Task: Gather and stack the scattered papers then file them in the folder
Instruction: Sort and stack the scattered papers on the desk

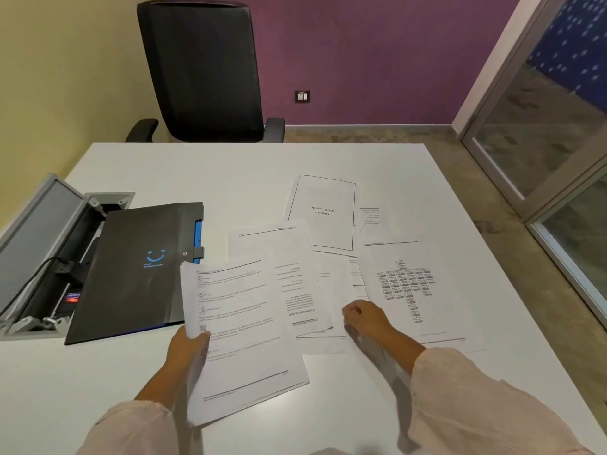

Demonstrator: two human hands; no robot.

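1. Table (pixel 230 172): white and smooth, so sheets will likely slide on it easily; dragging them together should work better than lifting each flat one.
2. Folder (pixel 138 267): black, closed, lying at the left of the table beside an open cable box (pixel 39 257). It looks stiffer than paper and should take a grip at its edge.
3. Papers (pixel 325 211): loose, overlapping sheets spread across the middle and right. Thin, light, floppy; they probably crease if pinched hard, so corners or edges are the place to hold.
4. Sheet (pixel 239 323): raised at its left edge, sagging toward the table.
5. Left hand (pixel 184 349): grips that sheet's left edge, thumb on top.
6. Right hand (pixel 368 318): fingers curled, resting on the scattered papers' near edge; whether it pinches one, I cannot tell.
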